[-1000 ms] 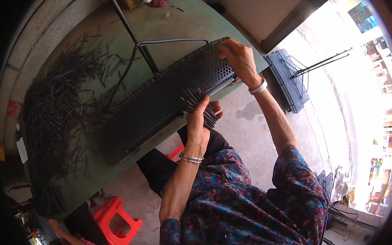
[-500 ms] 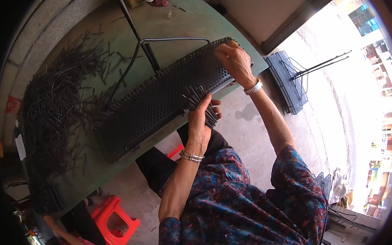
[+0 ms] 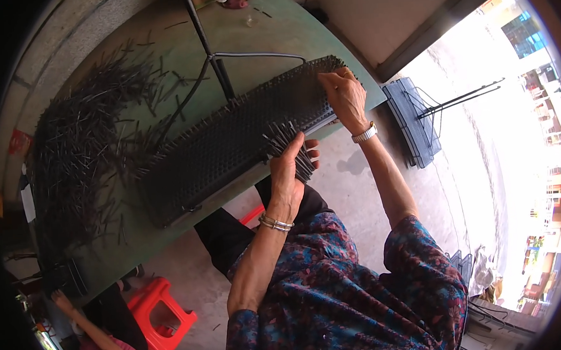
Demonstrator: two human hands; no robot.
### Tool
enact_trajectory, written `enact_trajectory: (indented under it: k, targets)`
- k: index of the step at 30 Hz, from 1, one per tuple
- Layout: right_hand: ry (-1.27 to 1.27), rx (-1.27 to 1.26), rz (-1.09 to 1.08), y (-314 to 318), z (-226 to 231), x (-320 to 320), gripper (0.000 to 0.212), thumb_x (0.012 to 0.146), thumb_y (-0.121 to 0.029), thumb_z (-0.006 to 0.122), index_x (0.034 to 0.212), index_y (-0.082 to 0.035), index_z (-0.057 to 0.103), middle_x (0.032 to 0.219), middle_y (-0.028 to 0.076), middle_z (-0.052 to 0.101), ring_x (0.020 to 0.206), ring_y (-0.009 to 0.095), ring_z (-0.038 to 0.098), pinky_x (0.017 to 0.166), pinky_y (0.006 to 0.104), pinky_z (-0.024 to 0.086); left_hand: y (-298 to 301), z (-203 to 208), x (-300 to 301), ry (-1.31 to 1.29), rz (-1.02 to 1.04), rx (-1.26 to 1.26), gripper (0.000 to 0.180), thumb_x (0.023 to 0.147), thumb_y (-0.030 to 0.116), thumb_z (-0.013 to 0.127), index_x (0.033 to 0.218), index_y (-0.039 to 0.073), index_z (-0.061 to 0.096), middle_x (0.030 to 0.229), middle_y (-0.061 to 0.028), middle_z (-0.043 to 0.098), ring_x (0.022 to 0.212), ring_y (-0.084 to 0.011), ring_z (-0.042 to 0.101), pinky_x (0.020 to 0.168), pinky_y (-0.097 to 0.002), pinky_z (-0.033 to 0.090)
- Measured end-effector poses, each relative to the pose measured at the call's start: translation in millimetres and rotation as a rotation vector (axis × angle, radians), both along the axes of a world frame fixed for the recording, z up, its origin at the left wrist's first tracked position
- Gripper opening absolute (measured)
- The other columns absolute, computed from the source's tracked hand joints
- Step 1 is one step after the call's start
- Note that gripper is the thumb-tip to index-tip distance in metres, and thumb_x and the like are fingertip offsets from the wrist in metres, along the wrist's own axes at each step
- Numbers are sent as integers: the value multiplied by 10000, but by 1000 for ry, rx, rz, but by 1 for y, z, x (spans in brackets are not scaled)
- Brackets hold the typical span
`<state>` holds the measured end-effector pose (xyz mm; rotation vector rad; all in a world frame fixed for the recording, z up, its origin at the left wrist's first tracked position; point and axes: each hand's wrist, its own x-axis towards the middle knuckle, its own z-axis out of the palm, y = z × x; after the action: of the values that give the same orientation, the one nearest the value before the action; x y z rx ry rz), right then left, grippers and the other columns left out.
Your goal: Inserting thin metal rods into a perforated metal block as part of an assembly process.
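A long black perforated panel point(image 3: 223, 143) lies slantwise on the green table point(image 3: 262, 38), with a row of short dark strips standing along its far edge. A bundle of the same thin dark strips point(image 3: 283, 134) is gripped in my left hand point(image 3: 286, 168), just over the panel's near edge. At the panel's right end my right hand point(image 3: 345, 97) has its thumb and fingers pinched together on the surface. Whatever sits between those fingertips is hidden. A bent black metal rod frame point(image 3: 211, 56) rises from the panel's far side.
A large heap of loose dark strips point(image 3: 79, 146) covers the table's left side. On the floor at right stands a similar panel on rods point(image 3: 409, 119). A red plastic stool point(image 3: 158, 318) is at lower left, beside another person's arm point(image 3: 90, 324).
My right hand has moved slightly right and down along the panel's end, still pinched. The left hand keeps its bundle in place. At lower left, the other person's hand has shifted.
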<state>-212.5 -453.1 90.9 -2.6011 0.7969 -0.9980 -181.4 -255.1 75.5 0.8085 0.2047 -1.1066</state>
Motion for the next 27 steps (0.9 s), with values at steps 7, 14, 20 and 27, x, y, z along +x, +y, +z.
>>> enact_trajectory:
  k: [7,14,20,27]
  targets:
    - [173,638,370,33,34,-13,307,893,-221,662,1105,2,653,840,73,666,765,136,628,654,287,486,1,4,1,-28,33,-4,235,857,224,708,992,47,632,839,-90,686,671,-161,650,527,-279,510]
    - [297,998,563,49,49,-18,166,905,-132,621,962,24,628,762,49,646,739,96,645,660,247,507,0,7,3,-98,-3,4,266,848,235,719,1043,65,658,878,-56,689,711,-152,656,556,-296,524]
    - [126,851,384,40,66,-13,136,912,-101,596,938,32,608,750,60,650,671,114,658,620,243,516,1,-1,3,18,18,-38,279,864,256,700,1070,83,625,944,-86,678,806,-202,658,681,-367,551]
    - [-311,609,209,21,35,31,146,909,-110,600,946,30,604,833,79,683,782,150,701,684,259,533,-5,-8,2,141,-2,-77,270,896,244,659,1105,91,582,1005,-138,661,895,-261,660,811,-437,552]
